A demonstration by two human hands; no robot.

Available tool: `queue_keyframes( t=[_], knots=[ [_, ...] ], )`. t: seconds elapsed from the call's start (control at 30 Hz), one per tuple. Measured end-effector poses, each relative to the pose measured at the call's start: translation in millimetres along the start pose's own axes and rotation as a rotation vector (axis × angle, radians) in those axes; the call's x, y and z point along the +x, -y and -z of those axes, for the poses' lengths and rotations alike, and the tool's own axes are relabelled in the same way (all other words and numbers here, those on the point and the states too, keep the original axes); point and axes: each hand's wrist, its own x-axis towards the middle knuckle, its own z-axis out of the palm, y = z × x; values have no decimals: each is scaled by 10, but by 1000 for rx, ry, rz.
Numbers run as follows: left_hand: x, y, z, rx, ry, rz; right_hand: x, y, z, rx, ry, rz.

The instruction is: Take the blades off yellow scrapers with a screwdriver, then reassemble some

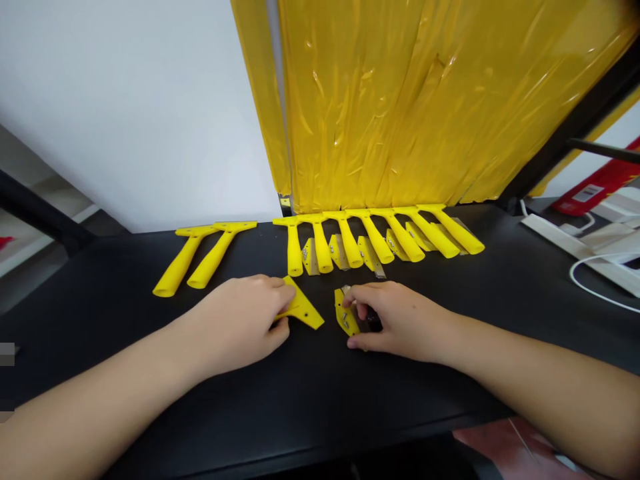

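Observation:
My left hand (pixel 250 313) is closed around a yellow scraper handle (pixel 304 308), its flared flat head with a small hole pointing right. Just across from it, my right hand (pixel 395 317) has its fingers curled on a small yellow clamp plate (pixel 345 313) with screws lying on it and a metal blade partly under the fingers. A dark shape beneath the right palm cannot be made out. Behind the hands, several yellow scraper handles (pixel 350 240) lie in a row, with yellow plates, blades and screws (pixel 370 257) between them.
Two more yellow handles (pixel 187 260) lie at the left on the black tabletop (pixel 280 393). Yellow plastic film (pixel 400 100) and a white panel (pixel 135 113) rise behind. At the right are a white cable (pixel 590 283) and a red item (pixel 595 187) with a label.

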Motion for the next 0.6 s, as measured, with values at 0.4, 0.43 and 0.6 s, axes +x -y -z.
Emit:
queue_keyframes(
  t=[0.4, 0.43, 0.6],
  knots=[
    [-99, 38, 38, -60, 48, 38, 43, -5, -3, 55, 38, -34],
    [-82, 19, 34, -54, 33, 32, 45, -5, -4, 52, 41, -33],
    [-5, -57, -31, -95, -13, -39, 50, -9, -7, 30, 36, -18]
  ],
)
